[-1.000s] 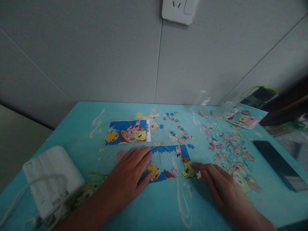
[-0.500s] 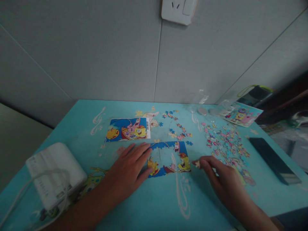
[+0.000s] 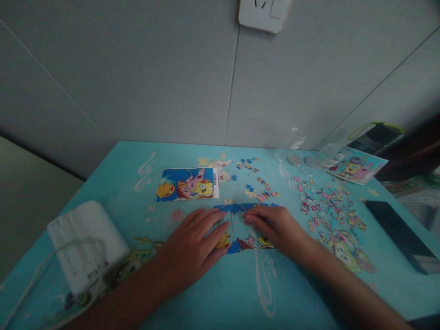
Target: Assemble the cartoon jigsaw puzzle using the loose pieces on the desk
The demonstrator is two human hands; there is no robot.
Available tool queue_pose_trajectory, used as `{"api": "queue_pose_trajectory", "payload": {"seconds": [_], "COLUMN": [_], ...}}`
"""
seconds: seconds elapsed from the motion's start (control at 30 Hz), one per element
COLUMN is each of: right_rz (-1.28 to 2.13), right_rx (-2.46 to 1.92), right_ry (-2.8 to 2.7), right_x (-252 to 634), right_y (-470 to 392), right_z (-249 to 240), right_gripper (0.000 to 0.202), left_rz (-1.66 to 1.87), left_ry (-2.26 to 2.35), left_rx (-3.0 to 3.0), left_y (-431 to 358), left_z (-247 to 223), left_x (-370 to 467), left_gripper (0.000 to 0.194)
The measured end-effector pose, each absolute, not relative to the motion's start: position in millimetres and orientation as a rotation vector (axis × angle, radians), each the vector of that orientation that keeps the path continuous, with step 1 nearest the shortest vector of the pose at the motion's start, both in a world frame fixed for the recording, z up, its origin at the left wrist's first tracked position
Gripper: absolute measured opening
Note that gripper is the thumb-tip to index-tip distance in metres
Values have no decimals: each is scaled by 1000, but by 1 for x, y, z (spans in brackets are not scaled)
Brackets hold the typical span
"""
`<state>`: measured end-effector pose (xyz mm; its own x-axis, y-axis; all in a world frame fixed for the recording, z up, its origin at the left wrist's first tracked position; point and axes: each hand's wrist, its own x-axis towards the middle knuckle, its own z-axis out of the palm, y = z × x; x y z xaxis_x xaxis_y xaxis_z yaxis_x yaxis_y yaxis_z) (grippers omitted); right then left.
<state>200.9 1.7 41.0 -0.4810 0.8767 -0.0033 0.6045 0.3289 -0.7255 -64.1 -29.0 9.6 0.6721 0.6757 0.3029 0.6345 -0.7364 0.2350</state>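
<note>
A partly joined jigsaw puzzle point(image 3: 235, 247) lies on the blue table, its border framing a gap in the middle. My left hand point(image 3: 197, 240) rests flat over the puzzle's left side, fingers spread. Above the gap, my right hand point(image 3: 271, 224) pinches a small puzzle piece, mostly hidden by the fingertips, and covers much of the puzzle's right side. Just behind the puzzle lies a reference picture card point(image 3: 187, 184) of cartoon figures in a boat. Several sorted pieces point(image 3: 263, 185) form a loose curve behind my right hand.
A heap of loose puzzle pieces point(image 3: 330, 204) spreads at the right, beside a dark phone point(image 3: 400, 233). Clear containers point(image 3: 297, 140) and another picture card point(image 3: 357, 166) stand or lie at the back right. A white power adapter point(image 3: 87, 245) with a cable sits at the left.
My right hand has moved left with the puzzle piece, from beside the puzzle to over its gap. My left hand stays on the puzzle's left side. The view has shifted slightly.
</note>
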Motion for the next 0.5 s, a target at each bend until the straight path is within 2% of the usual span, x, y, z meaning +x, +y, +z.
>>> {"api": "queue_pose_trajectory", "payload": {"seconds": [0.17,0.5], "right_rz": [1030,923], "right_rx": [-1183,-1177], "right_ry": [-2182,-2220], "right_x": [204,210], "right_y": [-4,-5], "right_z": [26,19], "right_gripper": [16,23], "left_rz": [508,500], "left_ry": [704,630], "left_rx": [2785,2730], "left_y": [-44,-44], "left_z": [13,13], "left_x": [-49,-50], "left_gripper": [45,56]}}
